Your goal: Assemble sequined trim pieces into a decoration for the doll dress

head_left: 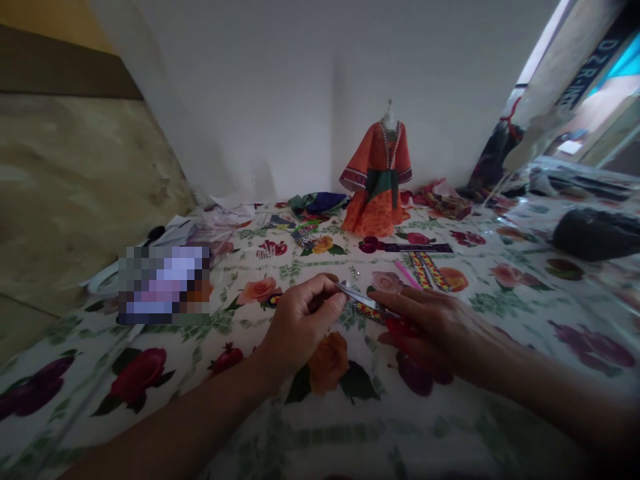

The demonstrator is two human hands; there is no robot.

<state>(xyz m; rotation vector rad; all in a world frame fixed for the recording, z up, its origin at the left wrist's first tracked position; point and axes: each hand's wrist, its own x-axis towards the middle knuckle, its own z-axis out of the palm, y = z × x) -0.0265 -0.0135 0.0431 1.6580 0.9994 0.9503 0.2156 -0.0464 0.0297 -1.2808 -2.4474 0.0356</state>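
My right hand grips a pair of scissors with red handles, the blades pointing left. The blade tips reach the pinched thumb and index finger of my left hand. A narrow, colourful patterned ribbon trim shows just below the blades, and a bit of similar trim appears left of my left hand; my fingers seem closed on it, though they hide the middle part. Beyond my hands, a small orange and green dress with patterned borders stands on a little white form.
More patterned trim, a pink strip and a dark strip lie on the flowered tablecloth. Crumpled fabric lines the wall. A blurred-out object lies left; a black bundle sits right.
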